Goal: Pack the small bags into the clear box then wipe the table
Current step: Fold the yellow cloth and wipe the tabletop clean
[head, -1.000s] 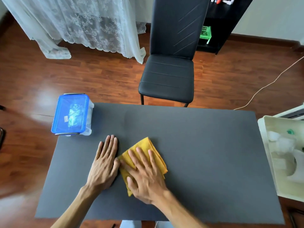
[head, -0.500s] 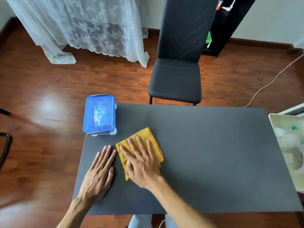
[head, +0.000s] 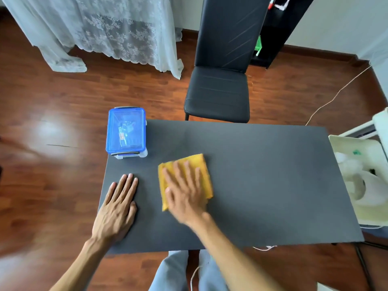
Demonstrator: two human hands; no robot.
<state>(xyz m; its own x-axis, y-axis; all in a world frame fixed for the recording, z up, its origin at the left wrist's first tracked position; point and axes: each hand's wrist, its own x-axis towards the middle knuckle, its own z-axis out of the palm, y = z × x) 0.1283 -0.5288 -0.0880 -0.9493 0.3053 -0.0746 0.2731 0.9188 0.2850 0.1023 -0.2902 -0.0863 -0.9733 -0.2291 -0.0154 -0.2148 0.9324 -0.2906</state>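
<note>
Dark matte table [head: 262,185] on a wooden floor; wiping stage, box already lidded.

Clear box [head: 126,132] with blue lid sits at the far-left table corner, small bags faintly visible inside. Right hand [head: 184,192] lies flat, fingers spread, pressing a folded yellow cloth [head: 204,171] onto the table; blur suggests a stroke in progress. Left hand [head: 117,204] is open, palm down, bracing on the near-left edge, holding nothing. Cloth looks soft, light and limp: likely bunches if pushed by an edge, so flat palm pressure over its middle suits best.
</note>
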